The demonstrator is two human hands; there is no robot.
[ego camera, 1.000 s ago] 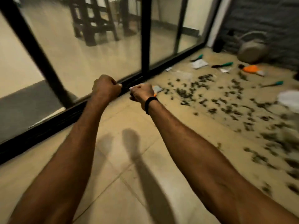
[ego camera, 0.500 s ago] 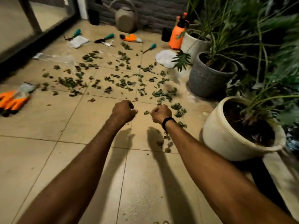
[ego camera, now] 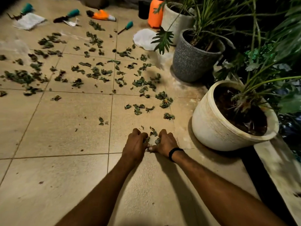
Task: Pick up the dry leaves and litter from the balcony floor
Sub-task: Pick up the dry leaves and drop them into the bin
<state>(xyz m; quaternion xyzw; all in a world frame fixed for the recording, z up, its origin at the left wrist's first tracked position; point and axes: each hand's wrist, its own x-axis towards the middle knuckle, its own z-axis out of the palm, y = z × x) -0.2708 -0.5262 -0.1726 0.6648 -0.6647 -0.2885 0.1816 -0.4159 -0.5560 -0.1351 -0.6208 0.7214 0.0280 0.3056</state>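
Note:
Several dry green-grey leaves [ego camera: 96, 72] lie scattered over the beige floor tiles [ego camera: 65, 128], thickest in the middle and left. Both my hands are down on the floor side by side, close to the white pot. My left hand [ego camera: 136, 145] has its fingers curled around a few leaves. My right hand [ego camera: 165, 142], with a black band at the wrist, also curls its fingers over leaves. A small leaf clump [ego camera: 153, 132] sits between the two sets of fingertips. White paper litter [ego camera: 29, 21] lies at the far left, and a white sheet [ego camera: 144, 39] rests by the pots.
A cream pot [ego camera: 216, 128] stands just right of my hands, a grey pot [ego camera: 190, 62] behind it and a white pot [ego camera: 172, 22] further back. An orange bottle [ego camera: 155, 12], an orange tool [ego camera: 101, 15] and teal-handled tools [ego camera: 73, 13] lie at the far end.
The view turned from the glass door to the leaf-strewn floor. Both hands went from raised fists down to the tiles and closed on leaves near the cream pot.

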